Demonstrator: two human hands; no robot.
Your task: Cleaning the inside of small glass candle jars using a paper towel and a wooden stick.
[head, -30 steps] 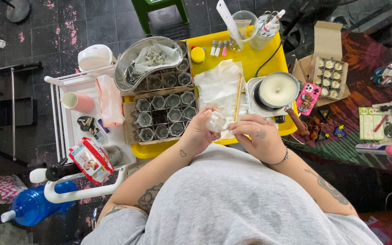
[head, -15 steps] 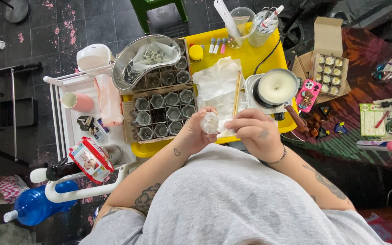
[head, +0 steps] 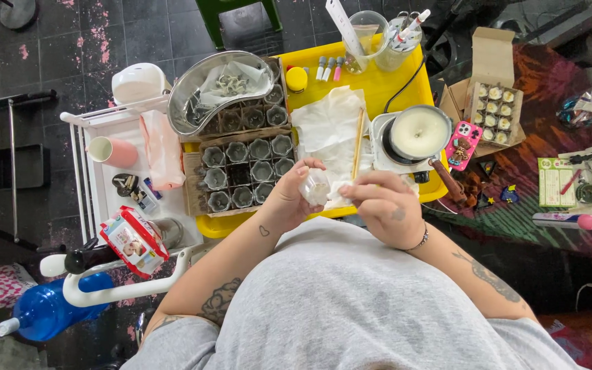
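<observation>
My left hand grips a small clear glass jar over the front edge of the yellow tray. My right hand is right beside the jar, its fingertips pinched at the jar's side; what they pinch is too small to tell. Just left of my hands a cardboard tray holds several empty hexagonal glass jars. White tissue paper and wooden sticks lie on the yellow tray beyond the jar.
A small pot of white wax stands right of the tissue. A steel bowl lies at the back left, cups of tools at the far edge. A box of filled jars and a pink phone are to the right. A white cart is on the left.
Both hands have stayed at the tray's front edge with the jar. The right hand's fingers shifted slightly closer against the jar.
</observation>
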